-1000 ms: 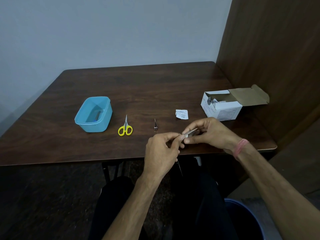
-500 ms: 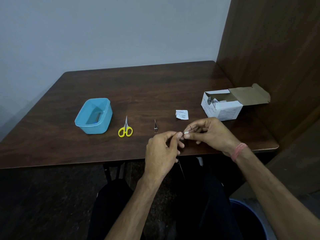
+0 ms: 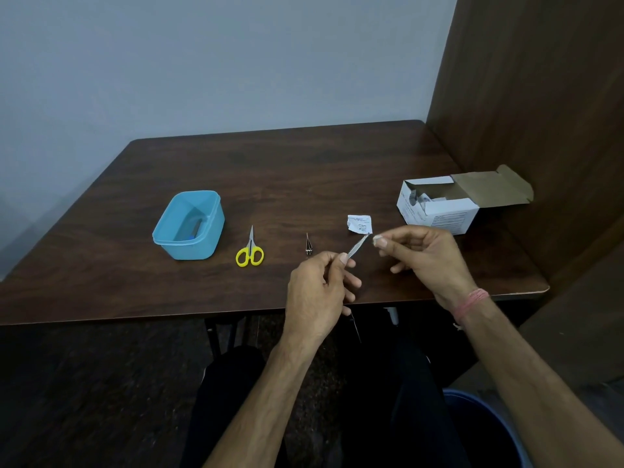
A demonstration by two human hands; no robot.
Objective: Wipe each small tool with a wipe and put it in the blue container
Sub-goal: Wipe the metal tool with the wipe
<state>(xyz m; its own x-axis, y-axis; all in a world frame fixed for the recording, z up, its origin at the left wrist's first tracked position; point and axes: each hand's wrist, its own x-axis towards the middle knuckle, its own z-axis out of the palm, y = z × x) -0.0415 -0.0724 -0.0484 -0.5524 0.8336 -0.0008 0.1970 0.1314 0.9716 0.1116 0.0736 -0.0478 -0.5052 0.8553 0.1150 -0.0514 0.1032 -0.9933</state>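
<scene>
The left hand (image 3: 320,282) pinches a thin metal tool (image 3: 357,247) above the table (image 3: 135,282); the right hand (image 3: 425,258) grips a small wipe (image 3: 375,238) at its tip (wiping seems nearly done). Next, carry it left to the blue container (image 3: 189,226).

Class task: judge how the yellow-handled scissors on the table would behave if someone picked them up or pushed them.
The yellow-handled scissors look small and thin, so probably light. They lie flat and closed on the table, so they would likely slide rather than roll. The metal blades suggest stiffness.
</scene>
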